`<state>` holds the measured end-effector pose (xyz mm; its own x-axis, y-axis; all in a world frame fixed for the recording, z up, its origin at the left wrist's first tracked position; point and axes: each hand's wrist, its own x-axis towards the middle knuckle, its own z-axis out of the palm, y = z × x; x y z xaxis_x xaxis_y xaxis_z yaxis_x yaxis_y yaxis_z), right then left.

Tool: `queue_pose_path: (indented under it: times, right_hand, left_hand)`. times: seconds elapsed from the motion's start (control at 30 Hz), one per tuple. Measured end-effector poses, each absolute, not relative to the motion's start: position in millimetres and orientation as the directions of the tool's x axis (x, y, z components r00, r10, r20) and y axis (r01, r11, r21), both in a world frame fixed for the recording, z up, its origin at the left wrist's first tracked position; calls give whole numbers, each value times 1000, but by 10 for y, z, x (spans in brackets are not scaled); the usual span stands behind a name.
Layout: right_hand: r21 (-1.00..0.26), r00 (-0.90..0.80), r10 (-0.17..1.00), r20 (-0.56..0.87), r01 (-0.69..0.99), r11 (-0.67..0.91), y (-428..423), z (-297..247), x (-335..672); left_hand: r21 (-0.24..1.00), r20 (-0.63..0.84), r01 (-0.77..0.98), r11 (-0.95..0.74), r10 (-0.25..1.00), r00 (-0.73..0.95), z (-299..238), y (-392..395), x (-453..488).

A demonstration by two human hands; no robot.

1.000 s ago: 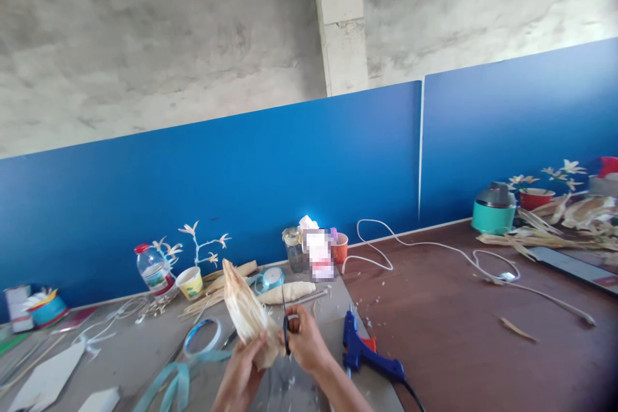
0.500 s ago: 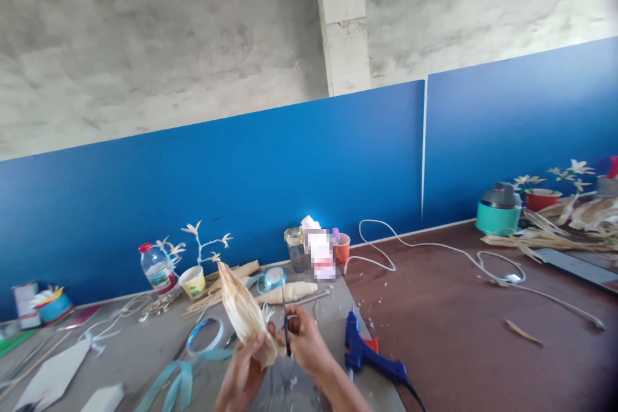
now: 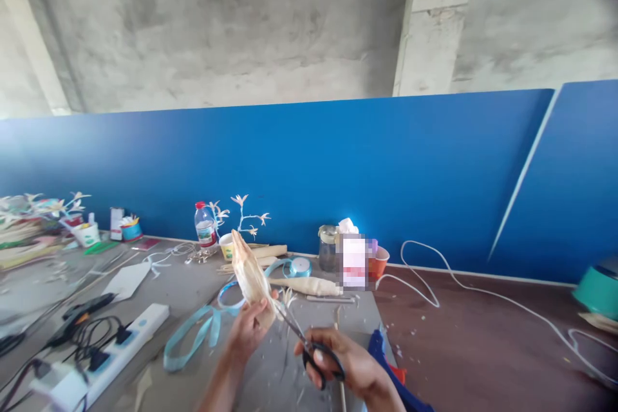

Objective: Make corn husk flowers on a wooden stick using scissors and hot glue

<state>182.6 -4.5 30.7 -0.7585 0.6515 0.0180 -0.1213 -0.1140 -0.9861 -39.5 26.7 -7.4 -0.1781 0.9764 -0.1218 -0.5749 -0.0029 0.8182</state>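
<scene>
So the right hand (image 3: 342,357) has swung down and away from the left one since half a second ago, and the scissors (image 3: 302,336) have gone from upright to slanting up toward the husk (image 3: 248,270). The view's turned too, so the power strip (image 3: 128,347) shows now.

Left hand (image 3: 248,328) has the husk pinched near its lower end, held up over the grey table (image 3: 193,296), pointy end up. Right fingers are wrapped round the scissor handles, blade tips right by the husk's lower edge. Can't tell if they touch.

Progress-wise, the husk's still one big piece, so I'd call the cutting unfinished. Can't make out any fresh cut.
</scene>
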Motion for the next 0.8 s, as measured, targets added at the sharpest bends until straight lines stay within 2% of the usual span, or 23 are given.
queue_pose_path:
  times: [0.2,0.37,0.63,0.8]
  right_hand:
    - [-996,-769,633,-84,39,-85,-53,332,1833]
    - [-993,-721,684,-110,103,-51,-34,247,1751]
    - [-994,-625,774,-99,95,-51,-36,231,1528]
    - [-998,-617,786,-51,70,-10,-26,188,1467]
  left_hand:
    - [743,-60,-665,-77,982,-180,-55,284,-427]
    - [733,-30,-674,-92,985,-167,-44,284,-447]
    - [770,-8,-628,-109,984,-180,-11,270,-407]
    - [778,-17,-619,-109,981,-194,36,241,-371]
